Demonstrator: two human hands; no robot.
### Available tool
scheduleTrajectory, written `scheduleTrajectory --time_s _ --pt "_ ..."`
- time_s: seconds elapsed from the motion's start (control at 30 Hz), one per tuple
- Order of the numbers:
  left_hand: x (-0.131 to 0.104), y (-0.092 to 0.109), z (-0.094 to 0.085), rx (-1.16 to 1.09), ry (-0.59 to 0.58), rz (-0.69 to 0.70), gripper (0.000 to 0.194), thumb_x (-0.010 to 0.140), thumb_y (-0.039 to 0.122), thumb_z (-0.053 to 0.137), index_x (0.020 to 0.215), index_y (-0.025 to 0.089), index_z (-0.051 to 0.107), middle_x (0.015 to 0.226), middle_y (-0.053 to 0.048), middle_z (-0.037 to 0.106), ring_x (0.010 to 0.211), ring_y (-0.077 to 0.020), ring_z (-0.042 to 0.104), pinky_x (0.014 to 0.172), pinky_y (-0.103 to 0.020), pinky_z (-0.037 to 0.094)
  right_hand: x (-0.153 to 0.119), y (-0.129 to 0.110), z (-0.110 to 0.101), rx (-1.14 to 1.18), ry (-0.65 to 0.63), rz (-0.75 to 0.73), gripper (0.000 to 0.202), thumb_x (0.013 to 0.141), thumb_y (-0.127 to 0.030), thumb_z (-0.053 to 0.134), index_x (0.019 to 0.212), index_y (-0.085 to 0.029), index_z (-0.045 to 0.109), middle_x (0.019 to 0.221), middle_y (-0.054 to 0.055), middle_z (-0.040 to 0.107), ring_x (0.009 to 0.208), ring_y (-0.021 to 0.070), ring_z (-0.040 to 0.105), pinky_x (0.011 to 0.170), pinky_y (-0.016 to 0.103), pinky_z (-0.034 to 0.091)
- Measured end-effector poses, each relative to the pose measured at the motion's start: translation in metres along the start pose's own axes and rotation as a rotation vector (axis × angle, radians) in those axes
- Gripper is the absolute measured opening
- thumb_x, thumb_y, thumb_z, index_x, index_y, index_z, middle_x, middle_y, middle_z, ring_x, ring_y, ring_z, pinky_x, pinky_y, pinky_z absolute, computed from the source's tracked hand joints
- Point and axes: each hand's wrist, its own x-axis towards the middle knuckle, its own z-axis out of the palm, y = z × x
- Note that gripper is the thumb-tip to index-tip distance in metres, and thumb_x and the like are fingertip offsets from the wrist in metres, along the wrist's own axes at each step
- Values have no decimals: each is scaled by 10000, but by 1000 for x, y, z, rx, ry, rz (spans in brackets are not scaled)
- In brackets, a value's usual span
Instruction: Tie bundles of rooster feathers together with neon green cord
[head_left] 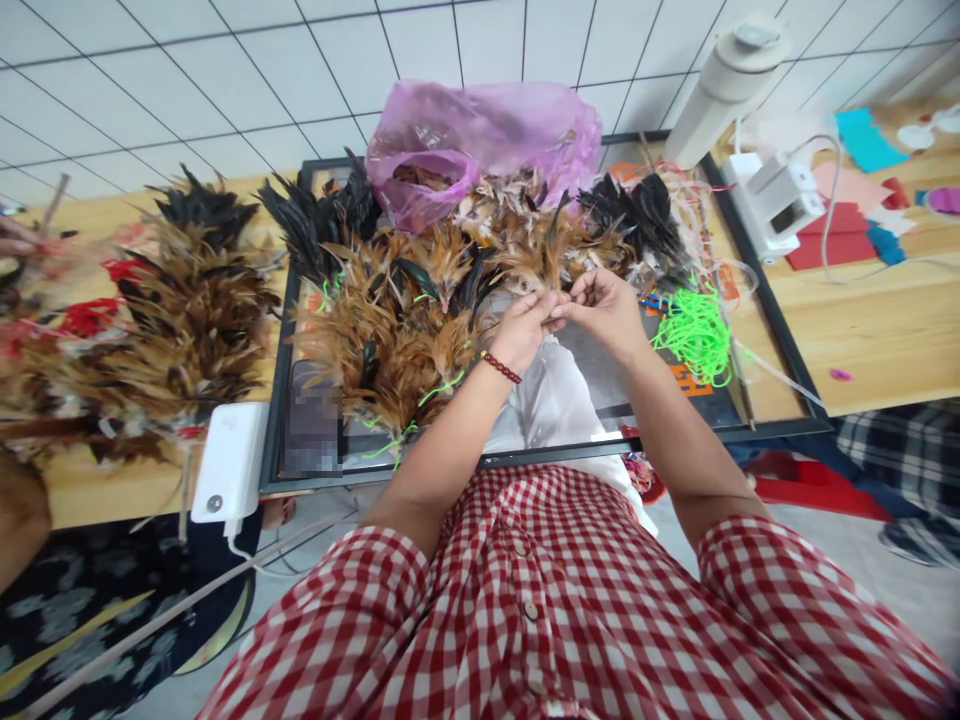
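My left hand (527,326), with a beaded bracelet (501,368) at the wrist, and my right hand (609,312) meet over the framed tray. Both are closed in a pinch, fingertips touching. What lies between them is too small or hidden to make out. Just beyond the fingertips spread brown feathers (536,258). To the left lies a pile of brown feather bunches (390,345), some tied with green cord. Near my right hand is a tangle of bright green cord (694,335). Black feathers (637,220) lie behind it.
A pink plastic bag (495,130) with feathers stands at the back. A white bottle (724,90) and power strip (761,210) are at right. A power bank (231,462) sits by the black frame (274,440). More feather bunches (202,310) lie left, near another person's arm (19,520).
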Motion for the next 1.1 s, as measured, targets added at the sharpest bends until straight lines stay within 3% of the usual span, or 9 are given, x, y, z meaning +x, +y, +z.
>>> scheduleTrajectory --time_s 0.13,0.23,0.33,0.6,0.77,0.87,0.97,1.0,1.1 --pt "-2 2 0 104 -4 17 222 863 277 804 738 158 665 671 24 670 605 -56 598 631 -179 469 0 -7 -10 129 -265 75 525 559 -580 964 825 -206 708 749 -13 661 693 135 607 668 277 521" --pt "-3 2 -3 210 -168 -98 289 842 315 827 697 136 652 618 9 645 542 -62 579 540 -183 427 0 -6 -18 214 -478 152 533 632 -672 897 726 -182 709 661 10 678 628 139 633 633 278 528" --pt "-4 1 -5 261 -307 -201 334 809 342 855 671 120 647 613 -4 643 526 -68 587 512 -187 426 1 -1 -23 243 -552 213 556 559 -667 931 646 -165 709 574 22 676 537 150 635 569 286 524" --pt "-7 2 -3 259 -295 -199 215 853 308 811 842 121 705 783 -31 732 628 -98 687 558 -202 502 3 0 -16 217 -314 168 547 544 -618 950 508 -173 634 478 -16 572 440 83 467 466 242 371" --pt "-5 -3 -3 348 -148 -59 244 916 256 731 716 129 672 567 30 605 444 -47 542 447 -169 381 0 -3 -14 155 -260 139 566 549 -688 917 542 -197 635 524 -2 601 501 113 500 506 266 391" --pt "-3 -6 -1 320 -120 -39 252 911 261 734 699 135 680 565 26 602 449 -49 528 449 -178 366 0 -3 -13 164 -195 112 556 515 -646 947 554 -205 610 551 -10 585 529 114 503 516 272 411" --pt "-3 -10 5 178 -25 78 110 796 195 845 822 167 741 711 25 688 579 -52 602 565 -176 449 2 -1 -7 246 -35 136 542 533 -653 925 615 -228 598 606 -9 593 559 125 507 529 286 451" --pt "-2 -12 7 124 17 128 157 753 157 871 859 183 758 790 21 720 652 -58 639 633 -183 488 3 0 -3 281 6 155 539 553 -664 904 635 -236 588 616 -9 590 567 128 508 538 291 468" --pt "0 -18 10 26 117 249 166 735 134 872 862 208 796 1012 -5 767 905 -97 710 844 -225 551 1 2 13 371 28 188 504 600 -642 870 688 -239 579 636 -18 577 585 121 508 576 288 504"
